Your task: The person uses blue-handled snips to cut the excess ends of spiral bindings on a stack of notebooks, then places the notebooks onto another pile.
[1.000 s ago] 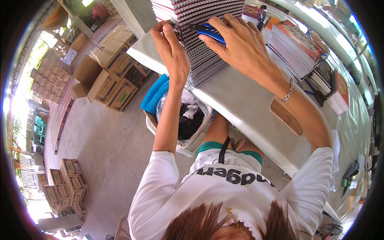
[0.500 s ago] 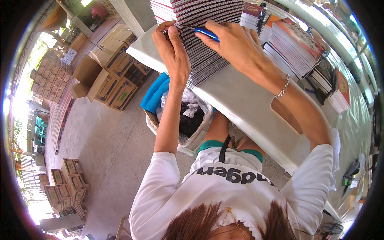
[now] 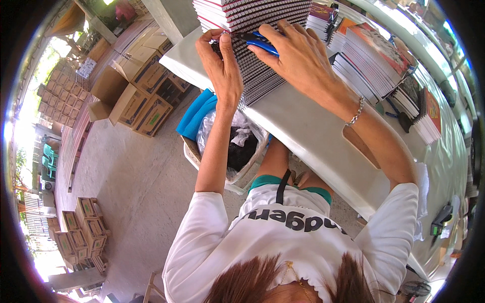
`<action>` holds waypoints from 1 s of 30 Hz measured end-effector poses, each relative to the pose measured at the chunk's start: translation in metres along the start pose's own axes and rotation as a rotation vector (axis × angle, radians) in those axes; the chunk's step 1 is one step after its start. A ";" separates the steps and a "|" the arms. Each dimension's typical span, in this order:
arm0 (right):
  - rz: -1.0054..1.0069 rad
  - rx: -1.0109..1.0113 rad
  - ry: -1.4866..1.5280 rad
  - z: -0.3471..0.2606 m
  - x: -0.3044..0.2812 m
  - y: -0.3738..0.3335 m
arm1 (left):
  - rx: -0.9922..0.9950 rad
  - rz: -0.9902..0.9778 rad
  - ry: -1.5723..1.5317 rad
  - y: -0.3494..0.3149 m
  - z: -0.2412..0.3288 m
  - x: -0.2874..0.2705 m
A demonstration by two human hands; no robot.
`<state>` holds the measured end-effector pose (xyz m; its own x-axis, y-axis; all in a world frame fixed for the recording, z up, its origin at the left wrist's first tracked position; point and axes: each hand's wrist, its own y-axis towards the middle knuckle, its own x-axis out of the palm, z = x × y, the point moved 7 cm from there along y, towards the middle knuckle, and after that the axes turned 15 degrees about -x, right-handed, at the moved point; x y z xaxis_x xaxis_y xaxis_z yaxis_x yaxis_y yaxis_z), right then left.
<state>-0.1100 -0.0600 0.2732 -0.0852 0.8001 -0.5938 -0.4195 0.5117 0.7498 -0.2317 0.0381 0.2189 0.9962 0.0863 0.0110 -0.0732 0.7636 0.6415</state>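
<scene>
A tall stack of spiral-bound books (image 3: 260,70) stands at the table's near left corner, with rows of dark coil binding toward me. My left hand (image 3: 221,68) is closed at the stack's left corner, thumb and fingertips pinching the coil end of one book; the exact grip is small and partly hidden. My right hand (image 3: 303,55), wearing a chain bracelet, is wrapped round blue-handled pliers (image 3: 263,44). Their dark jaws lie against the bindings, a little right of my left fingertips.
More spiral-bound books (image 3: 371,55) lie on the pale covered table (image 3: 313,136), with another blue-handled tool (image 3: 391,113). Below the table edge is a lined bin (image 3: 242,177) with a blue cloth (image 3: 194,118) on its rim. Cardboard boxes (image 3: 144,108) stand on the floor at left.
The pliers' jaws have drawn slightly right, away from my left fingertips, and their handles look further apart. My left hand has shifted slightly right, still pinching at the corner.
</scene>
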 end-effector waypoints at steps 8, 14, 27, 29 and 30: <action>-0.271 0.224 0.211 0.009 0.008 -0.012 | -0.125 -0.032 -0.091 -0.004 -0.010 0.001; -0.089 0.073 0.074 0.005 0.011 -0.018 | -0.058 0.070 -0.128 -0.004 0.003 -0.003; -0.294 0.206 0.215 0.009 0.019 -0.010 | -0.015 0.006 -0.076 -0.009 -0.007 -0.001; -0.235 0.175 0.197 0.008 0.019 -0.016 | -0.074 -0.006 -0.067 -0.007 -0.017 -0.004; -0.180 0.150 0.170 0.008 0.017 -0.020 | -0.074 -0.005 -0.069 -0.007 -0.017 -0.003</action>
<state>-0.0953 -0.0540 0.2505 -0.1775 0.6350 -0.7519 -0.3040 0.6913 0.6555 -0.2353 0.0430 0.2015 0.9972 0.0400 0.0630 -0.0693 0.8094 0.5832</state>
